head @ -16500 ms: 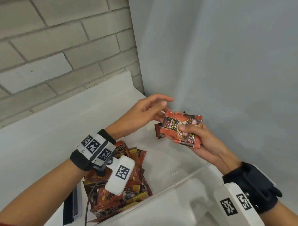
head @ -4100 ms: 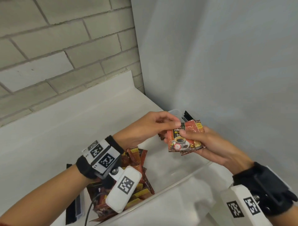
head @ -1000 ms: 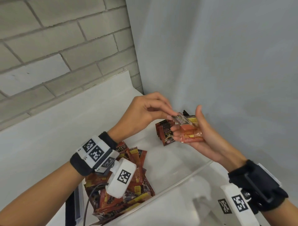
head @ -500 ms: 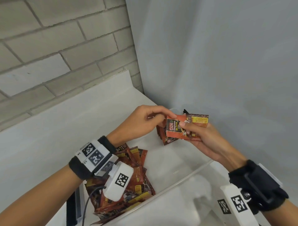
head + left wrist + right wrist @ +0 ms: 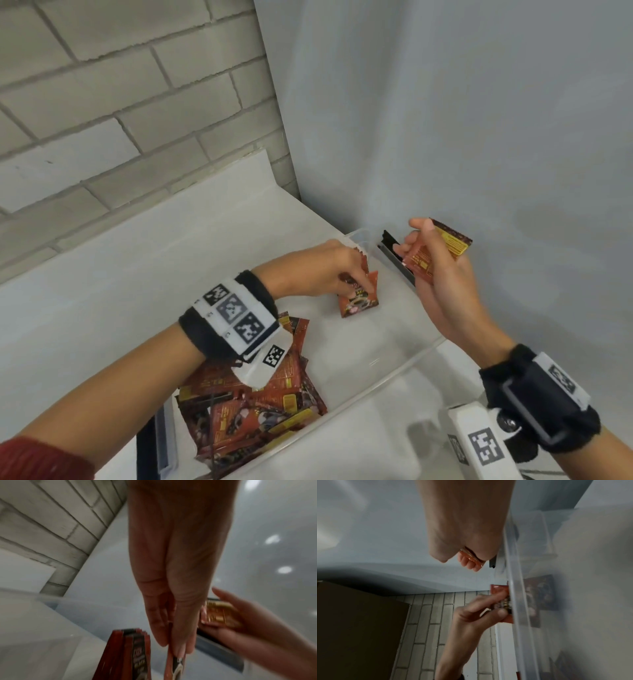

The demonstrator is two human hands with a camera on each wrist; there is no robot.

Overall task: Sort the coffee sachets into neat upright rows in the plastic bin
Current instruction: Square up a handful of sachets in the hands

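The clear plastic bin (image 5: 404, 363) sits on a white counter (image 5: 102, 274) in a corner, with a brick wall (image 5: 120, 102) at about 10 o'clock and a plain grey wall (image 5: 462, 120) at about 1 o'clock.

The left hand (image 5: 318, 270) reaches down into the far end of the bin, near 12 o'clock. Its fingers (image 5: 178, 635) are pressed together and pinch the top edge of one coffee sachet (image 5: 359, 301). This sachet stands on its bottom edge and leans a little. Just beside it, on its 11 o'clock side, a short row of sachets (image 5: 130, 654) stands upright against the far wall of the bin. The held sachet is close to the row, but it is hard to tell if they touch.

The right hand (image 5: 442, 284) is up above the bin's far right corner, at about 2 o'clock from the left hand. Its thumb and curled fingers hold a few more sachets (image 5: 442, 250) in a small bunch, with the yellow label facing up.

A loose pile of sachets (image 5: 253, 407) lies flat and mixed up at the near end of the bin, at about 7 o'clock, under the left wrist. The middle of the bin floor shows bare between the pile and the standing row.
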